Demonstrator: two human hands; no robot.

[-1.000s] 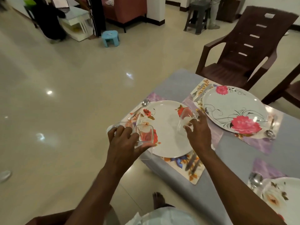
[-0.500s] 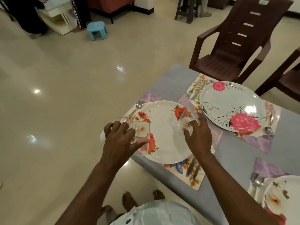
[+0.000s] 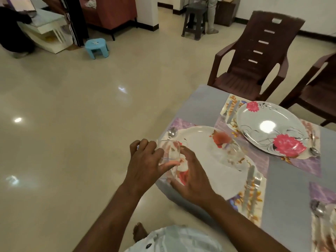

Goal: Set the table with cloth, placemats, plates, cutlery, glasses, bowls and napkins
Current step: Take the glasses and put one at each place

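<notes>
My left hand (image 3: 143, 161) holds a clear glass (image 3: 170, 154) in the air over the table's near-left corner, thumb across its front. My right hand (image 3: 193, 179) wraps the same glass from the right. A second clear glass (image 3: 231, 155) stands at the right edge of the near floral plate (image 3: 201, 150). That plate lies on a floral placemat (image 3: 254, 211) with a spoon (image 3: 171, 132) to its left and a knife and fork (image 3: 251, 186) to its right. A grey cloth (image 3: 205, 106) covers the table.
A second plate (image 3: 269, 128) with pink flowers sits on its own placemat farther back, cutlery beside it. A third setting shows at the right edge (image 3: 320, 215). Two brown plastic chairs (image 3: 254, 57) stand behind the table. A blue stool (image 3: 96, 47) is on the floor far left.
My right hand let go of its glass beside the near plate and moved left onto the glass in my left hand. The camera swung left.
</notes>
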